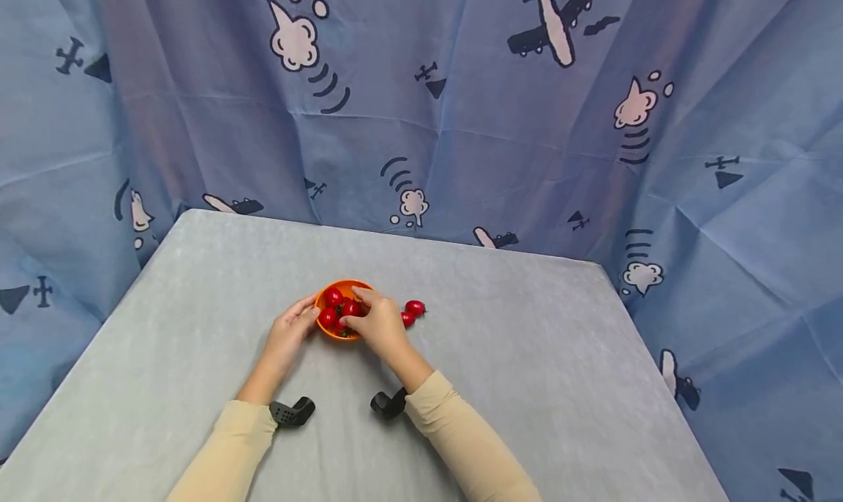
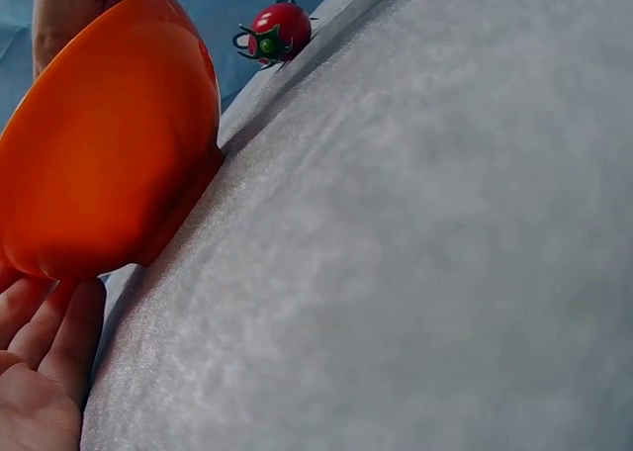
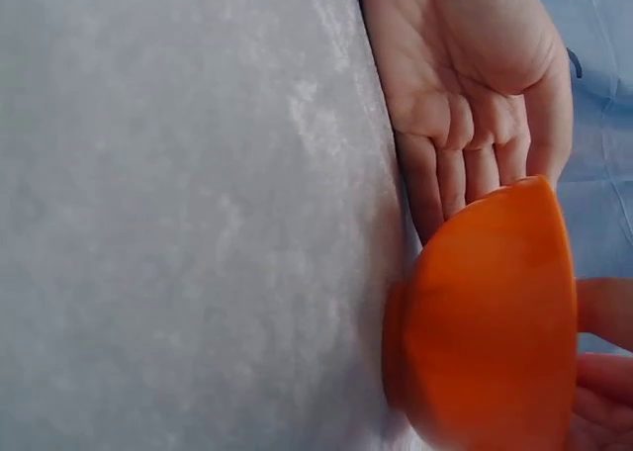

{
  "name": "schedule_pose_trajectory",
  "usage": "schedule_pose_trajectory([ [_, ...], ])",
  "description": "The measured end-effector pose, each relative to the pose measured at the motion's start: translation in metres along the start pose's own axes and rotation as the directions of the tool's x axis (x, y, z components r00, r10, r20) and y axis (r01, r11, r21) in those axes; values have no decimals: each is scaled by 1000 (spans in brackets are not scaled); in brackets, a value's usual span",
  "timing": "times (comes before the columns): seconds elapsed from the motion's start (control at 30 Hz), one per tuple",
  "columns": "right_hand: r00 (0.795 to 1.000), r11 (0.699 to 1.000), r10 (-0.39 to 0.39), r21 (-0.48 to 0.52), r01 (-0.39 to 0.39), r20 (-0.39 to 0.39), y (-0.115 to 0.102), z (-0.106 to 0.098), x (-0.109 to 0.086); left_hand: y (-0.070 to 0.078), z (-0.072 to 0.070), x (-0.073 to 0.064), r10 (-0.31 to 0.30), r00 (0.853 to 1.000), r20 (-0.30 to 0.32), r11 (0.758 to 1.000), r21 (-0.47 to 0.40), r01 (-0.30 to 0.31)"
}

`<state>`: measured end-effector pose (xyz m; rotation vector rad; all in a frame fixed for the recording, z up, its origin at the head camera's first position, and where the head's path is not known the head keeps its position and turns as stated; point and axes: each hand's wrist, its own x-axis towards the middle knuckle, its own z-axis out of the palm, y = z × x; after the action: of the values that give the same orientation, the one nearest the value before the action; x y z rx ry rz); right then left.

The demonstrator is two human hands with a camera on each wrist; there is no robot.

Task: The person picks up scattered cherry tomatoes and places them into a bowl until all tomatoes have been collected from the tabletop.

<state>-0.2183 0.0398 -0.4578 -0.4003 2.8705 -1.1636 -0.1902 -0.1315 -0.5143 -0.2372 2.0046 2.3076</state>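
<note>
An orange bowl (image 1: 342, 339) (image 2: 109, 135) (image 3: 490, 313) stands upright on the cloth with several small red tomatoes (image 1: 334, 297) in it. My left hand (image 1: 287, 335) (image 3: 470, 85) holds the bowl's left side, thumb at the rim and fingers along the outer wall. My right hand (image 1: 384, 328) reaches over the right rim, its thumb and forefinger down in the bowl on either side of a tomato (image 1: 351, 308); I cannot tell whether they pinch it. Seen from the wrists, the bowl's wall hides its contents.
Two tomatoes, one farther (image 1: 416, 307) and one nearer (image 1: 407, 319), lie on the table (image 1: 527, 370) just right of the bowl, the nearer partly behind my right hand. A blue curtain (image 1: 395, 63) with airplane prints hangs behind the table. Black devices (image 1: 293, 412) sit at both wrists.
</note>
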Motion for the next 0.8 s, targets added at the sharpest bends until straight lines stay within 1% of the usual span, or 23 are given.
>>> schedule_pose_trajectory([
  [0.1, 999, 994, 27, 103, -23, -36, 3, -5, -3, 0, 0, 1, 2, 1000, -3, 1000, -7, -2],
  [0.13, 998, 988, 50, 149, -43, -38, 4, -7, -4, 0, 0, 1, -3, 1000, -3, 1000, -11, 3],
  [0.23, 994, 957, 97, 277, -82, -41, 9, -15, -10, 0, 0, 0, -18, 1000, -2, 1000, -14, 18],
  [0.33, 994, 934, 91, 351, -65, -59, 15, -24, -15, 0, 1, 1, -11, 1000, -3, 1000, -19, 11],
  [0.4, 994, 922, 84, 384, -48, -76, 20, -30, -18, -1, 2, 2, -4, 1000, -7, 1000, -28, 4],
  [0.47, 991, 916, 93, 398, -49, -93, 25, -35, -20, -1, 2, 3, 4, 1000, -6, 999, -33, -5],
  [0.6, 984, 896, 153, 432, -99, -91, 34, -42, -23, -2, 2, 5, 6, 1000, -8, 999, -43, -6],
  [0.8, 978, 877, 200, 455, -152, -60, 43, -47, -25, -1, 0, 5, 10, 1000, -6, 999, -49, -10],
])
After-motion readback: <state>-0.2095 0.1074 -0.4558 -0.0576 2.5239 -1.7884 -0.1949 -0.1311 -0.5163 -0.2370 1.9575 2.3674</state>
